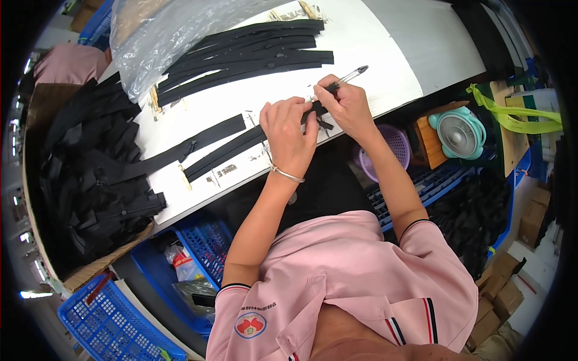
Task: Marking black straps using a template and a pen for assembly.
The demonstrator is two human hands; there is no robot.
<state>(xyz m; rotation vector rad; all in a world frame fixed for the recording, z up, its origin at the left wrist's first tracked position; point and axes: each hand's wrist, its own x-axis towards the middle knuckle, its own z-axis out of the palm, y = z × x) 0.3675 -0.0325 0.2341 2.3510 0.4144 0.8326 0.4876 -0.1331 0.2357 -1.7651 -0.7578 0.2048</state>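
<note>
A black zipper (232, 150) lies slantwise along the near edge of the white work board (385, 66). My left hand (288, 133) grips its right part, fingers curled and pressed together on the strip. Close beside it, my right hand (349, 109) is closed round a clear-barrelled pen (349, 77) whose dark end points up and right. What the fingertips of both hands touch is partly hidden. Another zipper (211, 135), with its slider showing, stretches from the board toward the pile at left. Farther back, several black zippers (253, 60) lie side by side.
At left a cardboard box (36, 135) is heaped with black zippers (90, 162). Clear plastic sheeting (150, 45) covers the far left of the board. Blue baskets (120, 319) stand below. To the right are a purple basket (394, 147) and a teal fan (460, 133).
</note>
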